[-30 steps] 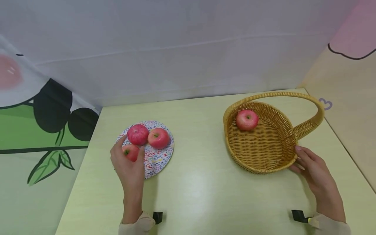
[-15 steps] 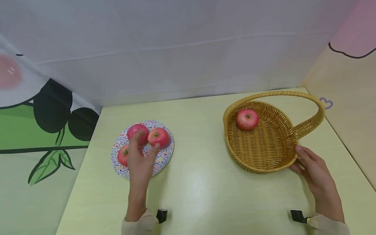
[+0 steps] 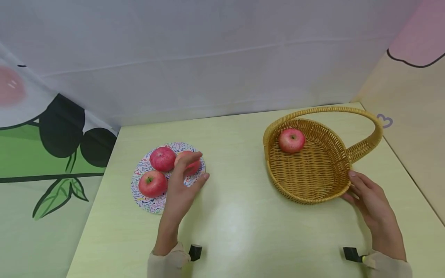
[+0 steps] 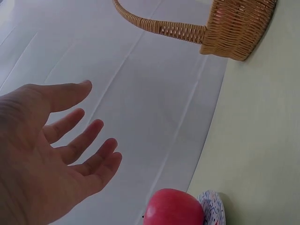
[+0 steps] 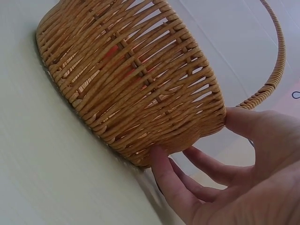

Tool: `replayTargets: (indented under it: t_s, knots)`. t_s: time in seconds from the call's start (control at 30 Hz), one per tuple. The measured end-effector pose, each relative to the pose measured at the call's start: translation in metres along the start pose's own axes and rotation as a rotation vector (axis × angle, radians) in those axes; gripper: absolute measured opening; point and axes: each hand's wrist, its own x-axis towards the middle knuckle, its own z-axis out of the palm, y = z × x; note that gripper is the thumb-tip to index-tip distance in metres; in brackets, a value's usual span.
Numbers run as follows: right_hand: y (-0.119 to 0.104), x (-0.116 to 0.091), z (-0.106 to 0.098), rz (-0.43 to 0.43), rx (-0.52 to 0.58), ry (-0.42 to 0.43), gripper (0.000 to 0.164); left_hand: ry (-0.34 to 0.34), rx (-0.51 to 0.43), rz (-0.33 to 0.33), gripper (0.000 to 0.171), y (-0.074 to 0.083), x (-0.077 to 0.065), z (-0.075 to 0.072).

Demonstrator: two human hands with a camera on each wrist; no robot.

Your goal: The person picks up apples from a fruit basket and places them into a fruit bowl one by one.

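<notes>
My left hand (image 3: 181, 195) hovers over the right side of a patterned plate (image 3: 140, 170), fingers spread and palm holding nothing. On that plate sit three red apples: one at the front (image 3: 153, 184), one behind it (image 3: 162, 158), and a right-hand apple (image 3: 192, 168) partly hidden by my fingers. The left wrist view shows a red apple (image 4: 173, 208) below the hand. My right hand (image 3: 373, 204) holds the near right side of a wicker basket (image 3: 306, 177), thumb at the rim and fingers against the outer wall (image 5: 131, 93). One apple (image 3: 291, 140) lies inside, toward the back left.
The basket's arched handle (image 3: 333, 111) rises over its back and right side. A pale cloth wall (image 3: 222, 77) stands behind the light table (image 3: 229, 231), and a printed cloth (image 3: 52, 193) covers the left side.
My left hand has left the front apple and moved right, across the plate, with nothing in it. The apples have not visibly moved. My right hand stays at the basket.
</notes>
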Motion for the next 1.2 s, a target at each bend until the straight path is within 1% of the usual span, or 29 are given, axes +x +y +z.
replayTargets:
  t_s: [0.13,0.23,0.4,0.57,0.77,0.97,1.03,1.2]
  knots:
    - [-0.001,0.000,0.000,0.003,0.005,-0.004,0.024,-0.061,-0.020,0.066,0.063,0.003,0.001,0.010]
    - [0.000,0.000,0.000,-0.006,0.011,-0.012,0.024,-0.105,-0.055,0.109,0.063,0.007,0.002,0.020]
    - [0.001,0.000,-0.001,-0.015,0.009,-0.014,0.025,-0.146,-0.105,0.145,0.059,0.012,0.003,0.036]
    - [0.002,0.001,-0.001,-0.002,0.004,-0.005,0.025,-0.185,-0.133,0.149,0.054,0.019,0.003,0.053]
    - [0.003,0.001,-0.003,0.002,-0.014,0.003,0.022,-0.242,-0.153,0.152,0.053,0.030,0.004,0.072]
    - [0.004,0.001,-0.005,0.000,-0.016,0.001,0.021,-0.308,-0.188,0.163,0.053,0.033,0.007,0.095]
    - [0.005,0.001,-0.005,-0.002,-0.016,-0.003,0.021,-0.313,-0.205,0.160,0.053,0.033,0.007,0.103]
    - [0.005,0.002,-0.006,0.001,0.000,-0.011,0.022,-0.300,-0.242,0.150,0.055,0.037,0.008,0.123]
